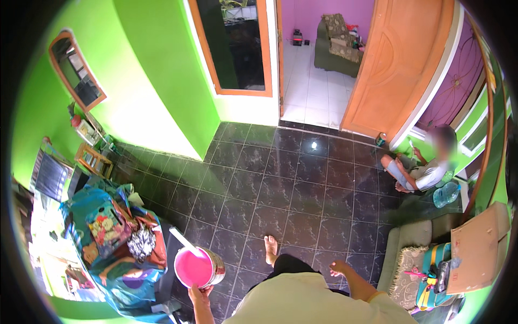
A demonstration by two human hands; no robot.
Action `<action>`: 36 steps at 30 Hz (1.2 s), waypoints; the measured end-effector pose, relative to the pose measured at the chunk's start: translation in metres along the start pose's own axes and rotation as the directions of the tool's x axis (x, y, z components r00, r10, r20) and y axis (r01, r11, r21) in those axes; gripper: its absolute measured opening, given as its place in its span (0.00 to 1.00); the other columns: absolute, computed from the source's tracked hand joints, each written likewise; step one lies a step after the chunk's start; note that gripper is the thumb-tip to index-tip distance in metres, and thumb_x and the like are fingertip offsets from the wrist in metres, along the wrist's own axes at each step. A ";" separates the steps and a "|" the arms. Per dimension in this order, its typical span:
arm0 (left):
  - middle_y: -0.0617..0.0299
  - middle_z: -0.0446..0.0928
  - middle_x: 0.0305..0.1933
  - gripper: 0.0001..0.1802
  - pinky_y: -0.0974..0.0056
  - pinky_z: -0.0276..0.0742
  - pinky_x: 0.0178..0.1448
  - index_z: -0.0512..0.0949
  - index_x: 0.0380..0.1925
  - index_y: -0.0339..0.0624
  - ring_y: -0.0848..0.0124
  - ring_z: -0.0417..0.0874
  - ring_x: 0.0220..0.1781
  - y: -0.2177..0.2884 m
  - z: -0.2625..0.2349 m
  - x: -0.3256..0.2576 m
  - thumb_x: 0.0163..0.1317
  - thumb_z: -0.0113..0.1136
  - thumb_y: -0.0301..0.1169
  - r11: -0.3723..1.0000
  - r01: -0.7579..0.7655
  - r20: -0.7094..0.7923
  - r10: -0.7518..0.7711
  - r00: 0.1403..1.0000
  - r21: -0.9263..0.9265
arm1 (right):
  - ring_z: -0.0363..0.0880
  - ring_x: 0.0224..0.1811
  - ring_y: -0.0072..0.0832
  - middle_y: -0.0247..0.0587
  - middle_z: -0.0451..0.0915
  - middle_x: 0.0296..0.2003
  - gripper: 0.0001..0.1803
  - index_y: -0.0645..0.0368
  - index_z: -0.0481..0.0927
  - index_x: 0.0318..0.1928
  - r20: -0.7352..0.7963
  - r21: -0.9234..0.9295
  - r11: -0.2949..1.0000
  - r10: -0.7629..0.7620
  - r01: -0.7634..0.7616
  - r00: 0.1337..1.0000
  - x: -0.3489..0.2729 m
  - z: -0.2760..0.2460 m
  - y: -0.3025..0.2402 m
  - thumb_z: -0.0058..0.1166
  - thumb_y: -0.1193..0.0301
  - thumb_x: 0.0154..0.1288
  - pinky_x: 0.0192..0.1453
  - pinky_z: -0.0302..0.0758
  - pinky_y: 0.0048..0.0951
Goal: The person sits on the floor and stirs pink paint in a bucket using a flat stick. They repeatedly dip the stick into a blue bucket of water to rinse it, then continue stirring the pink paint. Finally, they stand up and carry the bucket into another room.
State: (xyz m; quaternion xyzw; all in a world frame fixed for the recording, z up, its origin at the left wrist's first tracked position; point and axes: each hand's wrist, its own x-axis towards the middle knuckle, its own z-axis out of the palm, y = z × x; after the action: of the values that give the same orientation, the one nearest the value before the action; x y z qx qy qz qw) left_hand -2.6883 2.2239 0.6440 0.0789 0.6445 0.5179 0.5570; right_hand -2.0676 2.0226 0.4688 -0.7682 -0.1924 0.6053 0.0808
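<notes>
My left hand point(200, 296) is closed on the near side of a round paint can point(218, 268). Bright pink paint point(193, 267) shows inside it, and a white stick or handle point(184, 241) leans out over the far rim. I cannot tell what the lower end of that stick looks like, as it dips into the can. My right hand point(338, 268) hangs at my right side over the dark floor, with loosely bent fingers apart and nothing visible in them.
A table with a blue cover and clutter point(116, 237) stands at my left. At right are a sofa point(402, 235) and cardboard box point(477, 251). Another person point(426, 170) sits by the wall near a small can point(381, 139). Ahead, an orange door point(396, 65) stands ajar.
</notes>
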 end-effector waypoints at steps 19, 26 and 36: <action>0.45 0.86 0.40 0.21 0.51 0.96 0.35 0.71 0.61 0.31 0.59 0.91 0.29 0.110 0.615 0.214 0.74 0.49 0.32 0.917 -0.033 0.464 -0.170 0.869 0.398 | 0.89 0.35 0.28 0.38 0.88 0.33 0.12 0.59 0.85 0.45 -0.323 0.254 0.865 -0.345 0.432 0.881 0.171 -0.282 -0.362 0.58 0.63 0.77 0.39 0.84 0.29; 0.40 0.84 0.47 0.26 0.47 0.97 0.35 0.67 0.69 0.33 0.53 0.92 0.30 0.115 0.847 0.261 0.71 0.52 0.28 0.854 -0.043 0.500 -0.263 0.825 0.519 | 0.91 0.39 0.32 0.43 0.89 0.36 0.15 0.61 0.86 0.54 -0.284 0.249 0.966 0.002 0.072 0.959 0.163 -0.370 -0.447 0.57 0.64 0.78 0.39 0.86 0.35; 0.37 0.82 0.49 0.29 0.44 0.96 0.34 0.64 0.72 0.34 0.50 0.90 0.28 0.090 1.192 0.288 0.71 0.50 0.25 0.742 -0.024 0.524 -0.449 0.723 0.670 | 0.90 0.39 0.31 0.44 0.87 0.43 0.17 0.62 0.82 0.57 -0.335 0.485 0.836 -0.092 0.256 0.938 0.302 -0.550 -0.599 0.55 0.61 0.81 0.45 0.87 0.34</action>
State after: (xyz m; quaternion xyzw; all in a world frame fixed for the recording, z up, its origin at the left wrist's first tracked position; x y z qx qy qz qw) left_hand -1.8835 3.1507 0.7161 0.3587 0.5462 0.1342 0.7450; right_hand -1.5993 2.7482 0.5505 -0.7786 -0.0763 0.5016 0.3693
